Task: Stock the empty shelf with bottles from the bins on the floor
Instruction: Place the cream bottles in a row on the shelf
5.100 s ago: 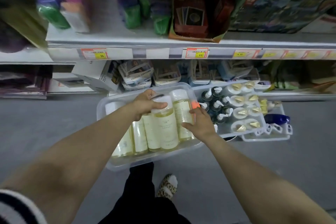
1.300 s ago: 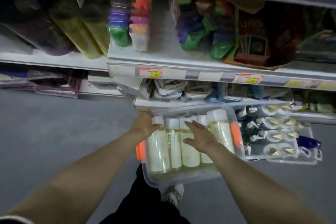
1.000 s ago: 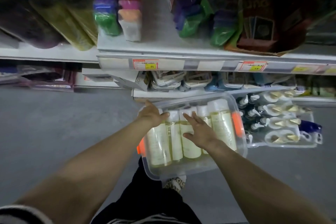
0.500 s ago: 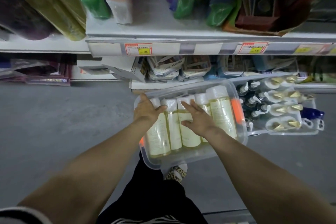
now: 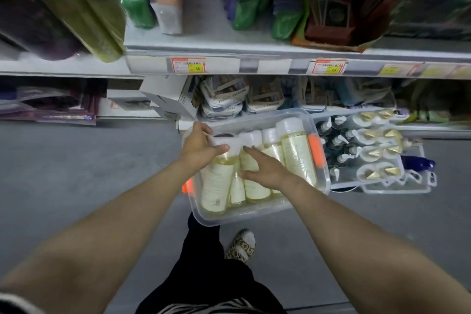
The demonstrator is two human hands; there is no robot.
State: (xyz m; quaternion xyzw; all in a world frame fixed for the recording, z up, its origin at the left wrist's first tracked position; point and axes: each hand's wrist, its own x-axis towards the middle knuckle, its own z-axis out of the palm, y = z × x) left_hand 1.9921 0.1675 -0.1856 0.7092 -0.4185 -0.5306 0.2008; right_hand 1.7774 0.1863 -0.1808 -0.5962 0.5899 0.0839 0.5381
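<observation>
A clear plastic bin [image 5: 254, 214] with orange latches sits on the floor and holds several pale yellow bottles with white caps. My left hand [image 5: 198, 146] grips the white cap of the leftmost bottle [image 5: 216, 183], whose top end sits a little above its neighbours. My right hand [image 5: 262, 168] lies flat with spread fingers on the middle bottles [image 5: 254, 186]. A taller bottle [image 5: 297, 150] lies at the bin's right side. To the right, a second clear bin [image 5: 382, 183] holds dark pump bottles and white jars with gold tops.
A shelf [image 5: 229, 43] with price tags and a gap between coloured packs runs across the top. Below it sits a lower shelf with packets [image 5: 224, 95]. The grey floor [image 5: 76, 173] spreads left. My foot in a leopard slipper [image 5: 240, 246] stands just below the bin.
My left hand has closed around the cap of the leftmost bottle and tipped its top end up slightly. My right hand stays flat on the middle bottles.
</observation>
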